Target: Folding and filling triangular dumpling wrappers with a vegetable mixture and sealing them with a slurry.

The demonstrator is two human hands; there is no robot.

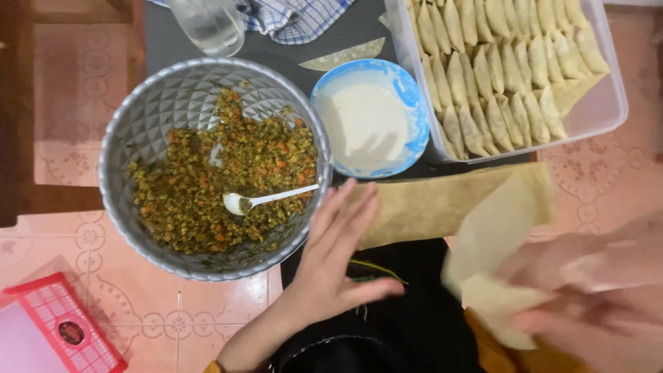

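A round grey bowl point(138, 110) with a faceted, quilted-looking inner wall sits at the 9 o'clock side of the view, holding a crumbly minced filling point(207, 186) of olive-green and brown bits flecked with orange; a white spoon point(266, 199) lies in it, its handle pointing toward 3 o'clock. Just beside the bowl, toward 1 o'clock from it, a blue-rimmed dish point(412, 103) holds a smooth, pale cream paste. At 1 to 2 o'clock in the view a clear rectangular plastic tub point(608, 114) is packed with neat rows of folded, pale tan pastries point(497, 62), their surfaces dry and slightly floury. A clear glass point(207, 24) and a blue-checked cloth point(290, 17) lie at 12 o'clock, and a single curved pastry strip point(345, 55) rests between them and the dish. The left hand point(331, 255) is spread flat, fingers apart, pressing on the near end of a stack of long tan pastry sheets point(442, 204) that lies across the centre, over a dark cloth. At 4 o'clock the right hand point(587, 297), blurred, pinches one thin, cream-coloured pastry sheet point(494, 231), limp and bent, lifted clear of the stack. A red plastic grid tray point(62, 324) shows at 8 o'clock on the pink patterned floor tiles point(152, 318).
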